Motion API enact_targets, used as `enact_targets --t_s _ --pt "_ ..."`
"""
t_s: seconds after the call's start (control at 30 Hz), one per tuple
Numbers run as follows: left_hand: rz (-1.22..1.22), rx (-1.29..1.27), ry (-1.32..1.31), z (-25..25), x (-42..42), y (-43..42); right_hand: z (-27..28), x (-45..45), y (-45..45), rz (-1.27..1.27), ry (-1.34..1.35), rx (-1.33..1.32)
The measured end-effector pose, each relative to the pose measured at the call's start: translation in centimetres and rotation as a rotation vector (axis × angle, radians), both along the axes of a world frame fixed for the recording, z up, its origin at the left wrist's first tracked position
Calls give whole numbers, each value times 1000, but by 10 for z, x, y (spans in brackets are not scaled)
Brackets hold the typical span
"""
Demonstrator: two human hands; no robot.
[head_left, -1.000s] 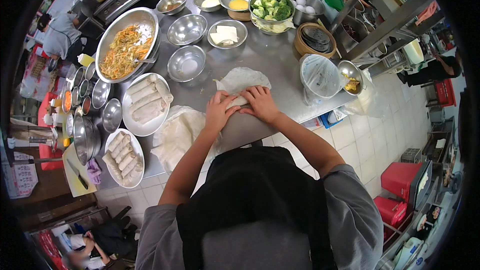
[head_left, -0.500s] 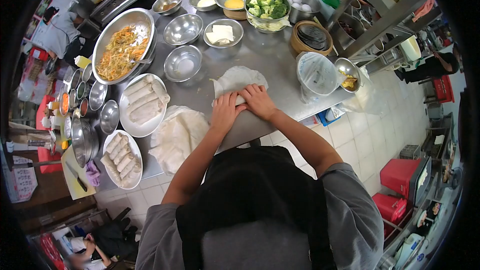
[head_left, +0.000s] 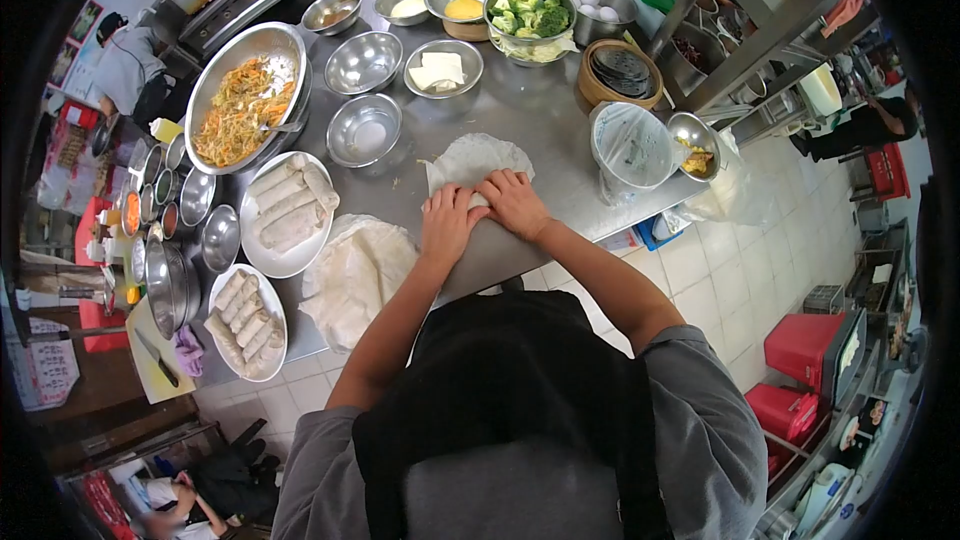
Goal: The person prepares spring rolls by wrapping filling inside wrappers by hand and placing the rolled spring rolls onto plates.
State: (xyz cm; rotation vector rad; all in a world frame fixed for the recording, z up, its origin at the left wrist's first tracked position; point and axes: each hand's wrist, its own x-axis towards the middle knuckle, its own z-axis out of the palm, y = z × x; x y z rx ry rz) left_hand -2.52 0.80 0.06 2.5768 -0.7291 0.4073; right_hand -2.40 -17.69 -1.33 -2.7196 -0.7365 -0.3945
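A pale wrapper (head_left: 482, 154) lies on the steel table, its near part rolled up under my fingers. My left hand (head_left: 449, 224) presses on the left part of the roll with its fingers bent over it. Close beside it, my right hand (head_left: 514, 206) curls over the right part. Most of the roll is hidden beneath both hands. To the left lie a pile of thin wrappers (head_left: 358, 278), an oval plate of rolls (head_left: 322, 240) and a second plate of smaller rolls (head_left: 279, 332).
A large bowl of shredded vegetables (head_left: 236, 105), several small steel bowls and a broccoli bowl (head_left: 530, 12) stand farther back. Right are a bamboo steamer (head_left: 592, 90) and a plastic-lined tub (head_left: 632, 148). A knife (head_left: 158, 360) lies on a board at far left. Other people stand farther off.
Both hands have drawn closer together over the roll and moved slightly away from my body relative to the wrapper, covering more of the roll. The camera view has shifted slightly.
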Motion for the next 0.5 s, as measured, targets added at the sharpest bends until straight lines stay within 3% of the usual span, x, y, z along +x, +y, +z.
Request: enact_targets --t_s 0.23,0.5 --pt "39 57 1 -3 -1 -2 0 0 -1 -3 -18 76" --pt "93 -3 125 1 7 -2 5 10 -5 59 53 -8"
